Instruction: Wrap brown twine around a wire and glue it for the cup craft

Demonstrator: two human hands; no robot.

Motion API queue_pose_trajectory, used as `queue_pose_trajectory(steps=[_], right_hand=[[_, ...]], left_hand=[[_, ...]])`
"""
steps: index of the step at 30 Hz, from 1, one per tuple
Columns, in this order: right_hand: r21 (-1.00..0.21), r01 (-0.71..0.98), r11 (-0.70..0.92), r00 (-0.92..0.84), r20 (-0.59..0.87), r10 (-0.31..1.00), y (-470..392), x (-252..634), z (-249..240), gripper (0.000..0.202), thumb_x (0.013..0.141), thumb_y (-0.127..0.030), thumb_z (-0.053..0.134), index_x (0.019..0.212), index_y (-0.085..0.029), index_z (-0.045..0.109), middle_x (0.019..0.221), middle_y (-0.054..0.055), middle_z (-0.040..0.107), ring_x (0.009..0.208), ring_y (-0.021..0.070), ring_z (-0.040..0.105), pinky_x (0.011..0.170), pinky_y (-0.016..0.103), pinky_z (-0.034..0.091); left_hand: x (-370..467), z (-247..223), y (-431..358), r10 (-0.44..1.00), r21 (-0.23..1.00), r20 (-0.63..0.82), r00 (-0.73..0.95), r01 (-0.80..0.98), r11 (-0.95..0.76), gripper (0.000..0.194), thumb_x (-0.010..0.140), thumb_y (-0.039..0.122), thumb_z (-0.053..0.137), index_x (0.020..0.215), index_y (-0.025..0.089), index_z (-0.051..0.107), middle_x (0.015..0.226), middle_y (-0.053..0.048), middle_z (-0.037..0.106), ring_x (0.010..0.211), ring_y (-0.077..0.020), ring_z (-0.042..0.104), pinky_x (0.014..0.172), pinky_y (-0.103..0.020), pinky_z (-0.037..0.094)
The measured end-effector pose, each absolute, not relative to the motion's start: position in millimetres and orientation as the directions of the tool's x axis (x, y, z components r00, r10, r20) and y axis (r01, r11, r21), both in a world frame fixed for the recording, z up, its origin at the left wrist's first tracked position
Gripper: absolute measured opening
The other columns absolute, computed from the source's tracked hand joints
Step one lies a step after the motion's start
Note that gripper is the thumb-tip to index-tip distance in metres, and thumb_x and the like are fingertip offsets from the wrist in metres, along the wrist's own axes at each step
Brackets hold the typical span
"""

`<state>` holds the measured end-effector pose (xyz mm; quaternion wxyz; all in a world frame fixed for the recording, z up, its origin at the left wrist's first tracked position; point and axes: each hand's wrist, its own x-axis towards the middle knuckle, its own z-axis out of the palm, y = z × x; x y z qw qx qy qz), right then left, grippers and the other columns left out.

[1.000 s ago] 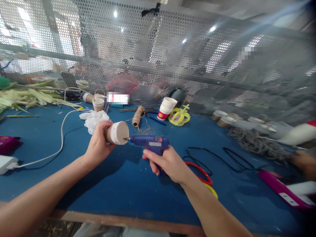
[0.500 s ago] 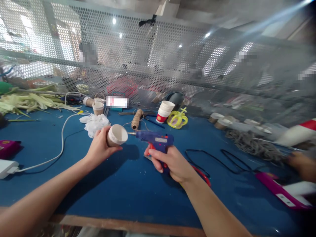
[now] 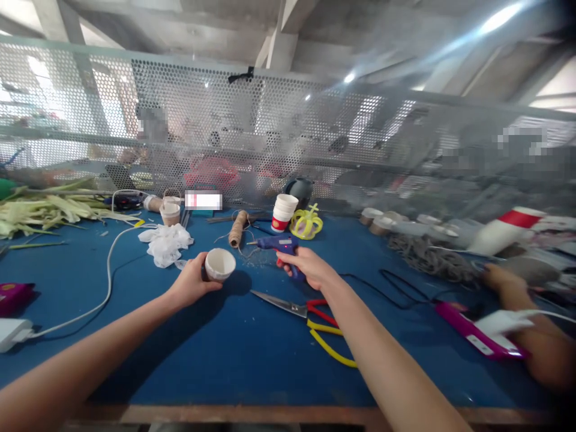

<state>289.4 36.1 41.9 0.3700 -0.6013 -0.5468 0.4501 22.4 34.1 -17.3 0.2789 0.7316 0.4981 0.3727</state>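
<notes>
My left hand [image 3: 193,281] is wrapped round a small white paper cup [image 3: 220,265], its open top facing up and toward me. In my right hand [image 3: 310,267] is a blue glue gun [image 3: 279,243] with a red trigger, its nozzle pointing left. A gap separates the nozzle from the cup. Scissors [image 3: 288,305] with red and yellow handles lie beside my right forearm. Behind the glue gun are a twine roll [image 3: 238,229], stacked paper cups [image 3: 283,212] and a yellow crown-shaped piece [image 3: 306,223].
White crumpled material [image 3: 166,243] and a wrapped cup [image 3: 170,213] stand left of centre. Pale husks [image 3: 49,211] lie far left. Grey cord [image 3: 432,261], a magenta power strip [image 3: 477,336] and another person's arm [image 3: 540,324] are at the right. A perforated metal screen [image 3: 202,120] rises behind.
The glue gun has moved back and away from the cup. The cup has shifted slightly down in view, and the scissors now show more fully. The other person's arm reaches further in.
</notes>
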Motion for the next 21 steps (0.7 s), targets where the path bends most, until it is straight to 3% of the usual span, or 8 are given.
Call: queue_pose_trajectory(steps=[6, 11, 14, 17, 19, 21], right_hand=[[-0.812, 0.567, -0.14, 0.038, -0.144, 0.989, 40.3, 313.8, 32.0, 0.033, 0.071, -0.043, 0.059, 0.061, -0.013, 0.055, 0.048, -0.001, 0.051, 0.045, 0.0076, 0.046, 0.043, 0.019, 0.036], [-0.664, 0.735, -0.142, 0.073, -0.131, 0.989, 44.8, 326.5, 17.8, 0.034, 0.071, -0.048, 0.056, 0.06, -0.016, 0.053, 0.043, 0.0, 0.051, 0.04, 0.0115, 0.048, 0.04, 0.022, 0.034], [-0.568, 0.817, -0.102, 0.082, -0.06, 0.995, 46.1, 328.0, 15.0, 0.03, 0.069, -0.044, 0.059, 0.059, -0.017, 0.052, 0.051, 0.003, 0.055, 0.049, 0.0159, 0.053, 0.047, 0.026, 0.036], [-0.477, 0.876, -0.063, 0.091, 0.036, 0.995, 44.3, 326.1, 17.9, 0.024, 0.068, -0.039, 0.06, 0.06, -0.017, 0.054, 0.067, 0.008, 0.058, 0.066, 0.0218, 0.056, 0.057, 0.03, 0.038], [-0.419, 0.907, -0.044, 0.091, 0.093, 0.991, 41.8, 323.9, 20.5, 0.021, 0.071, -0.036, 0.057, 0.065, -0.017, 0.056, 0.075, 0.009, 0.057, 0.072, 0.0235, 0.057, 0.063, 0.032, 0.039], [-0.371, 0.928, -0.009, 0.069, 0.149, 0.986, 39.1, 322.1, 22.1, 0.021, 0.075, -0.036, 0.052, 0.07, -0.016, 0.058, 0.079, 0.009, 0.057, 0.074, 0.0225, 0.057, 0.066, 0.032, 0.041]], left_hand=[[26.7, -10.3, 70.9, 0.922, 0.729, 0.211, 0.324, 0.576, -0.37, 0.059, 0.057, 0.029, 0.068, 0.109, 0.016, 0.046, 0.104, -0.01, 0.063, 0.092, -0.0244, 0.061, 0.075, -0.037, 0.048], [17.4, 5.0, 93.5, 0.879, 0.576, 0.101, 0.467, 0.692, -0.434, 0.058, 0.049, 0.022, 0.071, 0.105, 0.02, 0.054, 0.093, -0.004, 0.068, 0.085, -0.0246, 0.063, 0.07, -0.033, 0.049], [3.7, 22.8, 121.8, 0.878, 0.417, 0.004, 0.478, 0.798, -0.436, 0.031, 0.052, 0.017, 0.07, 0.082, 0.019, 0.064, 0.07, -0.001, 0.067, 0.068, -0.0229, 0.064, 0.063, -0.031, 0.049], [5.6, 31.9, 160.1, 0.909, 0.242, 0.029, 0.415, 0.88, -0.409, 0.016, 0.074, 0.021, 0.058, 0.088, 0.015, 0.062, 0.088, -0.007, 0.065, 0.086, -0.0227, 0.061, 0.078, -0.036, 0.046], [18.1, 29.0, 184.1, 0.92, 0.144, 0.034, 0.391, 0.909, -0.391, 0.027, 0.084, 0.029, 0.049, 0.106, 0.014, 0.054, 0.107, -0.008, 0.057, 0.092, -0.0189, 0.057, 0.079, -0.039, 0.048], [34.8, 21.0, 202.9, 0.925, 0.06, 0.039, 0.378, 0.923, -0.38, 0.031, 0.084, 0.029, 0.049, 0.112, 0.015, 0.05, 0.112, -0.009, 0.054, 0.094, -0.0196, 0.056, 0.079, -0.04, 0.048]])
